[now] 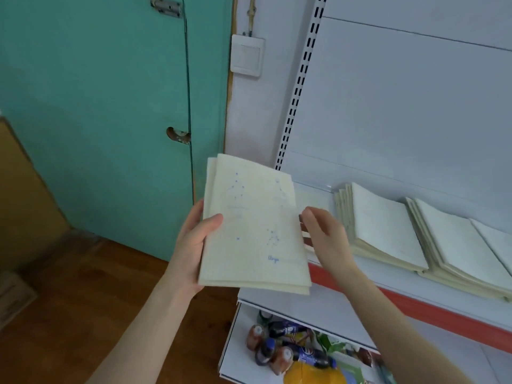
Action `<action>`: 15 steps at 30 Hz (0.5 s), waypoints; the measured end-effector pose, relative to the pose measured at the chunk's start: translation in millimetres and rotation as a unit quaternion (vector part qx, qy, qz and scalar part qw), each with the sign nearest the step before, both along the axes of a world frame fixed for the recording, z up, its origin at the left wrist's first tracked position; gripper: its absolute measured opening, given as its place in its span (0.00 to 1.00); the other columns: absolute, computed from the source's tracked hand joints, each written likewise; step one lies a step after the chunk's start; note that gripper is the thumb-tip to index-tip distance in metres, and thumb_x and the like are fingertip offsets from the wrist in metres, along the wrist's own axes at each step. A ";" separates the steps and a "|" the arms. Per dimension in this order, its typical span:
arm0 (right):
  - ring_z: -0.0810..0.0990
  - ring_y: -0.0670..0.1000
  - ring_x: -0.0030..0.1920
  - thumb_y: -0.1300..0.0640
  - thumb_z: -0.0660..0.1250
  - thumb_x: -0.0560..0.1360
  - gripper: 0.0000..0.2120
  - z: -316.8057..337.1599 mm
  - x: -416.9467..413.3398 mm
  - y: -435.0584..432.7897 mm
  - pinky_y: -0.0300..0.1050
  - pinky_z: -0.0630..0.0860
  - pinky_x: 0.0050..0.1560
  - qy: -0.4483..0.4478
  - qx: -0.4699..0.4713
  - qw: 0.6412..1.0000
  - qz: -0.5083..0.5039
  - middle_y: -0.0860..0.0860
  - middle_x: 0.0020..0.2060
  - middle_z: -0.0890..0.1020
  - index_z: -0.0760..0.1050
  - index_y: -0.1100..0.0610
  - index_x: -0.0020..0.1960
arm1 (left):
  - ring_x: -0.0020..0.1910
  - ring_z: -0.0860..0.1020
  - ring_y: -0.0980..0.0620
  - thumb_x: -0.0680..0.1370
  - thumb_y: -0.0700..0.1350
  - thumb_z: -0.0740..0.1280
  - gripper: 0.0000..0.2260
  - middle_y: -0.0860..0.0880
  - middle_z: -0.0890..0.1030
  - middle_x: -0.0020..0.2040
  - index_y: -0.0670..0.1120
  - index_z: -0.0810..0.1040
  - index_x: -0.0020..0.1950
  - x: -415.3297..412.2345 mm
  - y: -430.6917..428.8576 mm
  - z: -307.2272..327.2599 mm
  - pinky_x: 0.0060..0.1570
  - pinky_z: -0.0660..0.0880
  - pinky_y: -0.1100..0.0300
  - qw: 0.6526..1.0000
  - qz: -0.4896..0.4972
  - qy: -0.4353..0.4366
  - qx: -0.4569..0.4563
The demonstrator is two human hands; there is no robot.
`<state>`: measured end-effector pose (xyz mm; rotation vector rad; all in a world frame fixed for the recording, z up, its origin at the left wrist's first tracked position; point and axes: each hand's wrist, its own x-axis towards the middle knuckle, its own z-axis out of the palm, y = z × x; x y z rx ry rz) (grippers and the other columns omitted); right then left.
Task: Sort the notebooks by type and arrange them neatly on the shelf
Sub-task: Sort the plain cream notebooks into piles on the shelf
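My left hand (191,245) grips a thin stack of cream notebooks (252,228) by its left edge, thumb on the top cover, which bears blue ink dots and a small word. My right hand (324,236) hovers at the stack's right edge with relaxed fingers; whether it touches the stack is unclear. On the white shelf (346,297) to the right lie two piles of cream notebooks, the nearer pile (382,228) and a further pile (460,253), both fanned slightly. Another notebook (498,239) shows at the right edge.
The shelf has a red front strip (443,311) and a perforated upright (302,79). A lower shelf holds drink bottles (288,353) and snack packets. A teal door (110,106) stands left, with cardboard (25,195) leaning beside it on the wooden floor.
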<state>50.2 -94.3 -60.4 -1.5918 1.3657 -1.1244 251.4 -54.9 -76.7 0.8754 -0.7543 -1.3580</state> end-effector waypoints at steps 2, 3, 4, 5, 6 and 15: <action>0.76 0.40 0.32 0.52 0.56 0.80 0.12 -1.2 -11.2 10.4 0.30 0.71 0.30 -0.034 0.041 0.999 0.004 0.40 0.32 0.77 0.75 0.54 0.45 | 0.50 0.80 0.47 0.68 0.45 0.65 0.22 0.47 0.80 0.53 0.53 0.73 0.63 -11.0 -2.9 0.2 0.41 0.78 0.50 0.999 -0.032 0.006 -0.015; 0.78 0.41 0.33 0.51 0.57 0.80 0.11 -1.8 -16.3 16.1 0.31 0.71 0.29 -0.049 0.058 0.997 0.002 0.41 0.32 0.79 0.75 0.53 0.45 | 0.50 0.81 0.47 0.68 0.45 0.65 0.22 0.48 0.80 0.53 0.53 0.73 0.62 -17.7 -4.3 -0.2 0.41 0.78 0.51 0.999 -0.043 0.008 -0.023; 0.80 0.43 0.34 0.50 0.59 0.79 0.09 -2.5 -21.9 21.1 0.33 0.72 0.29 -0.077 0.074 0.994 -0.009 0.43 0.34 0.81 0.76 0.53 0.48 | 0.50 0.81 0.47 0.68 0.45 0.65 0.22 0.48 0.80 0.53 0.54 0.73 0.62 -25.3 -5.8 -0.9 0.41 0.78 0.51 0.998 -0.050 0.007 -0.027; 0.81 0.44 0.34 0.51 0.61 0.78 0.07 -2.7 -28.5 25.1 0.35 0.74 0.28 -0.105 0.084 0.990 -0.029 0.45 0.35 0.82 0.76 0.52 0.50 | 0.51 0.81 0.47 0.69 0.46 0.66 0.22 0.48 0.80 0.54 0.54 0.73 0.62 -34.1 -6.8 -1.0 0.41 0.78 0.52 0.998 -0.055 0.006 -0.026; 0.82 0.45 0.35 0.52 0.62 0.78 0.06 -1.7 -36.5 28.8 0.37 0.75 0.28 -0.129 0.084 0.987 -0.053 0.46 0.36 0.83 0.76 0.52 0.51 | 0.52 0.80 0.47 0.70 0.46 0.67 0.21 0.48 0.80 0.55 0.53 0.73 0.63 -43.0 -8.4 -2.1 0.41 0.78 0.51 0.998 -0.059 0.005 -0.024; 0.83 0.52 0.50 0.54 0.61 0.78 0.14 2.7 -152.8 66.6 0.54 0.79 0.53 -0.179 0.109 0.969 -0.131 0.53 0.51 0.82 0.73 0.56 0.62 | 0.53 0.80 0.46 0.76 0.48 0.62 0.17 0.47 0.81 0.56 0.51 0.72 0.66 -158.8 -5.3 -6.0 0.41 0.75 0.53 0.996 -0.084 -0.017 -0.001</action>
